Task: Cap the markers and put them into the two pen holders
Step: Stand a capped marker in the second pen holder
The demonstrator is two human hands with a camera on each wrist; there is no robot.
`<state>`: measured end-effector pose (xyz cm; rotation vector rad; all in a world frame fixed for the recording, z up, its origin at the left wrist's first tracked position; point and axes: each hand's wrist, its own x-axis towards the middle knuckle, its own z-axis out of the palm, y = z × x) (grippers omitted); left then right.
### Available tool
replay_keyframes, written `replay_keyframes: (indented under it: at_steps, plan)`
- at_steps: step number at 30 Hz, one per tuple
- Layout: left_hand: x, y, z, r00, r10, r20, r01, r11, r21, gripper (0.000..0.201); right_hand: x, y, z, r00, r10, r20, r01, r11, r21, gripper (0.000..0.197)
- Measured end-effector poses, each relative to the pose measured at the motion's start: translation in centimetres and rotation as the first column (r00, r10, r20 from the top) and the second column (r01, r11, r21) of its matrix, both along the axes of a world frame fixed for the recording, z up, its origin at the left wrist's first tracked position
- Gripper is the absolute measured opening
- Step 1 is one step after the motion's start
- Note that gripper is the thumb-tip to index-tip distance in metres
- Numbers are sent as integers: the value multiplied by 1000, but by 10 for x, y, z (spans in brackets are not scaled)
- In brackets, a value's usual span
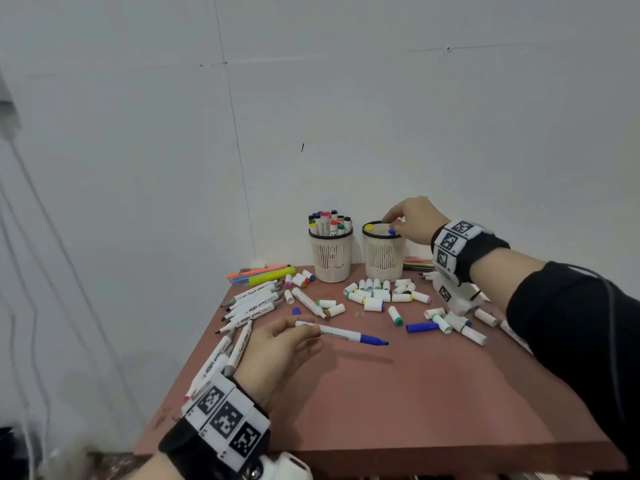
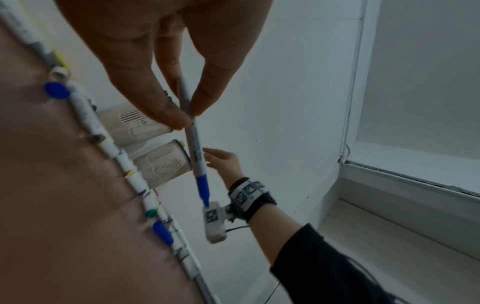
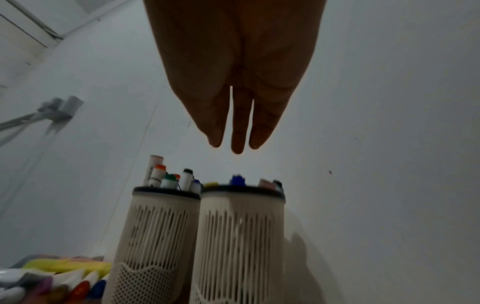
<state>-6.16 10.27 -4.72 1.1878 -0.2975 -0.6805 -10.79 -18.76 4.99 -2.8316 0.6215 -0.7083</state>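
My left hand [image 1: 313, 332] pinches the white barrel of an uncapped blue marker [image 1: 346, 334] above the table, tip pointing right. The left wrist view shows thumb and fingers on the blue marker [image 2: 194, 148]. My right hand [image 1: 389, 220] hovers over the right pen holder [image 1: 382, 254], fingers straight and empty, beside a blue-capped marker [image 1: 392, 232] standing in it. In the right wrist view the fingertips [image 3: 237, 148] hang just above the right holder [image 3: 241, 236]. The left holder [image 1: 330, 258] is packed with capped markers. A loose blue cap [image 1: 422, 327] lies on the table.
Several uncapped white markers [image 1: 252, 303] lie in a row at the table's left. A heap of loose white caps [image 1: 381, 294] lies before the holders. A yellow highlighter [image 1: 272, 276] lies at the back left. The wall stands right behind the holders.
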Motion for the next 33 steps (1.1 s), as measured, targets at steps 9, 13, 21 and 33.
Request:
replay_keyframes:
  at_steps: [9, 13, 21, 33]
  plan:
    - [-11, -10, -30, 986, 79, -149, -94, 991, -99, 6, -36, 36, 0, 859, 121, -497, -223, 963, -152, 33]
    - [-3, -13, -30, 974, 103, -203, -130, 984, -123, 7, -39, 45, -12, 694, 116, -711, -299, 944, -138, 37]
    - [6, -16, -35, 979, -5, -201, -26, 988, -150, 6, -42, 48, -38, 523, 51, -851, -298, 946, -127, 34]
    - [5, -14, -36, 981, -48, -186, 10, 980, -200, 12, -38, 46, -53, 534, 80, -842, -228, 972, -53, 34]
